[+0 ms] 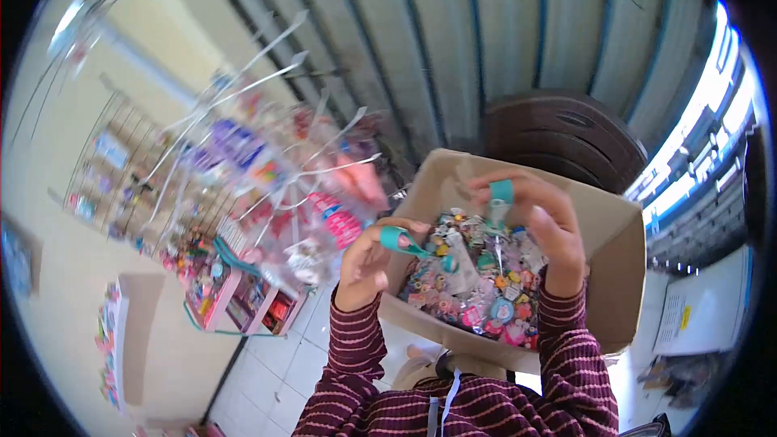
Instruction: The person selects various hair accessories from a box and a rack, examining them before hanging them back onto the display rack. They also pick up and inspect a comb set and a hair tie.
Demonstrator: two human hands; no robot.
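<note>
My left hand (362, 269) is raised over the left rim of a cardboard box (617, 291). A teal band (395, 238) loops round its fingers, with a loose end pointing toward the box, and the thumb stands apart. Above the box contents is my right hand (558, 231), where another teal strip (502, 192) wraps a finger and hangs down. Its thumb is apart too, and its fingertips are blurred. Whether the two teal pieces are joined cannot be seen. Inside the box lie many small colourful trinkets (502, 310), some in clear plastic.
A white wire rack (283, 186) hung with bagged goods stands to the left. Behind it are a wall grid (105, 142) and a pink shelf unit (243, 303). A brown plastic chair (558, 133) is behind the box, before a corrugated shutter (453, 40). A white container (700, 307) sits at right.
</note>
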